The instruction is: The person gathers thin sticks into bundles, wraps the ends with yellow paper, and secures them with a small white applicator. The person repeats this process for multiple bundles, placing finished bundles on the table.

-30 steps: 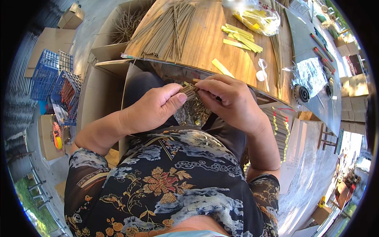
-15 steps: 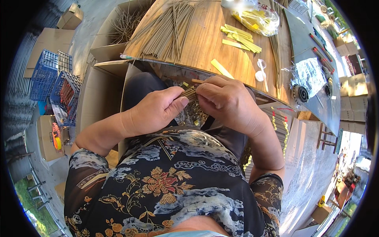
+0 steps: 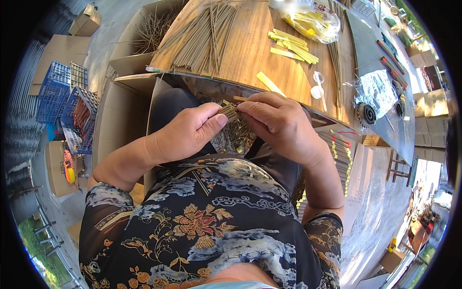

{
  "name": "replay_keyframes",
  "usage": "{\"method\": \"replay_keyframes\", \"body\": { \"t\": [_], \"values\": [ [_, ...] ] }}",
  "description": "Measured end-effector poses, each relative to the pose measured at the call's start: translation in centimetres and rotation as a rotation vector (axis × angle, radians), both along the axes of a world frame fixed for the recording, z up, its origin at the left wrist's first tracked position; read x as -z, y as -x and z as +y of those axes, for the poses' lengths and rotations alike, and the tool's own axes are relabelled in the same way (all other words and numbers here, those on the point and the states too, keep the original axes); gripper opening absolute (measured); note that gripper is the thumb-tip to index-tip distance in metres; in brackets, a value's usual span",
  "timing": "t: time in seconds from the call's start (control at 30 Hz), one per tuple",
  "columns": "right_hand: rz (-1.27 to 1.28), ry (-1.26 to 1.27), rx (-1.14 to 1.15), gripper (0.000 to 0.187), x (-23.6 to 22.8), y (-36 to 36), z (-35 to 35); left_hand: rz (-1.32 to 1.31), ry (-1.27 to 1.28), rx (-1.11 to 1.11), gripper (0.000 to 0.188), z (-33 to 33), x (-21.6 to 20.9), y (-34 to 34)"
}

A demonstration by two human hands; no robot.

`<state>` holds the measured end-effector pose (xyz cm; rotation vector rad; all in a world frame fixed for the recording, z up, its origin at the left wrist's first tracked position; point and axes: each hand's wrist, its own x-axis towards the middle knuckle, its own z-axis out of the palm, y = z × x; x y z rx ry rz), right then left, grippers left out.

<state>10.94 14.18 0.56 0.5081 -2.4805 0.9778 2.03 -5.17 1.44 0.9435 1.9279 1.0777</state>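
Note:
Over my lap, my left hand (image 3: 191, 129) is closed around a short-looking bundle of thin brown incense sticks (image 3: 230, 113), its thumb lying along the top. At the bundle's right end my right hand (image 3: 280, 119) has its fingers bent and pressed together against the stick ends. What those fingertips pinch is hidden behind the hand. Many more loose incense sticks (image 3: 204, 41) lie fanned out on the wooden table (image 3: 252, 43) ahead of me. Yellow paper strips (image 3: 293, 45) are piled on the same table, and a single yellow strip (image 3: 270, 84) lies near its front edge.
A clear bag (image 3: 315, 24) of yellow strips and a small white dish (image 3: 316, 91) sit on the table. Cardboard boxes (image 3: 120, 118) stand to my left, beyond them blue crates (image 3: 54, 91). Rows of yellow-banded bundles (image 3: 347, 164) are at my right knee.
Both hands stay at the bundle. The right hand's fingers have shifted slightly at the stick ends, and the bundle has turned a little.

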Motion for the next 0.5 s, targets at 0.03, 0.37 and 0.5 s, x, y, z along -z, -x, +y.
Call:
{"method": "replay_keyframes", "body": {
  "t": [0.03,0.37,0.5],
  "values": [
    [0.006,-0.022,-0.016,0.018,0.1,0.0,0.0,-0.032,0.008,0.004,0.028,0.1,-0.2,0.1],
    [-0.026,-0.145,-0.057,0.015,-0.2,-0.1,0.1,0.005,0.001,0.046,0.035,0.0,0.9,-0.2],
    [-0.024,-0.133,-0.064,0.014,0.0,0.0,0.0,0.026,0.003,0.049,0.034,0.0,1.2,-0.3]
  ]
}}
